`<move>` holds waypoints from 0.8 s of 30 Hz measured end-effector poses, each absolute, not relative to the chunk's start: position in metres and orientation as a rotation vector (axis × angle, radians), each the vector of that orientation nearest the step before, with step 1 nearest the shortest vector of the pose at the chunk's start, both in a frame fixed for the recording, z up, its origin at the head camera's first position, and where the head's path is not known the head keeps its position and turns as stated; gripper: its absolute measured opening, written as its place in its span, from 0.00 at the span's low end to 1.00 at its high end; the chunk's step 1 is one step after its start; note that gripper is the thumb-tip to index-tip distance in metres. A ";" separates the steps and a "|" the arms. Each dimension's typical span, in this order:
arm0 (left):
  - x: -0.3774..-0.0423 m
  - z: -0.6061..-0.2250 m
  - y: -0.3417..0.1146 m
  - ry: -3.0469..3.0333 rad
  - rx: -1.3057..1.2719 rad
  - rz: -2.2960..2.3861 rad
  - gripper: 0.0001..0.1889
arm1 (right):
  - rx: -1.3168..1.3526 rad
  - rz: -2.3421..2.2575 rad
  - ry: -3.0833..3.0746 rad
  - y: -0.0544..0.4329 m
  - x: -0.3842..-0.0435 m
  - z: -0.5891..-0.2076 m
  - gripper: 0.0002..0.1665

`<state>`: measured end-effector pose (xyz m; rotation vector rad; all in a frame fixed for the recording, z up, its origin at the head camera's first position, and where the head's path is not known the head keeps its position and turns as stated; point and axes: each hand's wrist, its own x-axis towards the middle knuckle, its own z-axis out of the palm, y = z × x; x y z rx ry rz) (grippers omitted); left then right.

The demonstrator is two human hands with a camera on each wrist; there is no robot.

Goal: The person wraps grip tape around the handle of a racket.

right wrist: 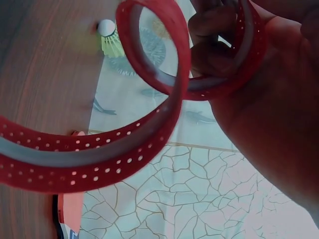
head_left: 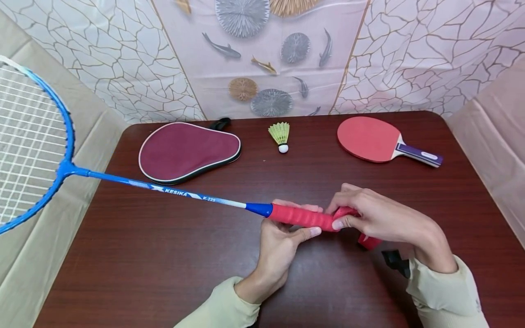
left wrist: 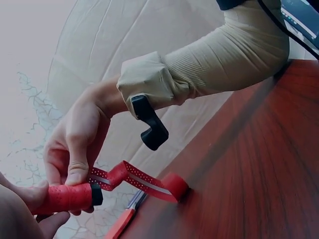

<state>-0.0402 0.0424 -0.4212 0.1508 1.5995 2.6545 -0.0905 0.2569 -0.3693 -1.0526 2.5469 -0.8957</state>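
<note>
A blue and white badminton racket (head_left: 176,192) slants across the head view, its strung head at the far left. My left hand (head_left: 277,253) holds its red-wrapped handle (head_left: 301,216) from below, thumb along the near side. At the butt end, my right hand (head_left: 369,214) pinches red grip tape (head_left: 346,212) against the handle. In the left wrist view the loose perforated tape (left wrist: 144,183) trails from the handle to a small roll by the table, and a dark butt cap (left wrist: 96,194) shows. Close up in the right wrist view, the tape (right wrist: 99,159) curls in loops with a pale strip along it.
Along the table's (head_left: 184,269) back lie a maroon paddle case (head_left: 186,150), a yellow shuttlecock (head_left: 280,135) and a red table tennis paddle (head_left: 371,139). Patterned cloth (head_left: 262,59) hangs behind. A black clip-like piece (left wrist: 149,124) sits at the right sleeve.
</note>
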 end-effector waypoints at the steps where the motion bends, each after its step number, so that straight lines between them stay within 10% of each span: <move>1: -0.040 -0.421 0.043 1.599 0.132 2.651 0.26 | -1.047 -0.896 2.555 0.257 -0.090 -0.369 0.09; 24: -0.037 -0.414 0.044 1.618 0.340 2.714 0.29 | -0.890 -0.899 2.635 0.250 -0.087 -0.368 0.23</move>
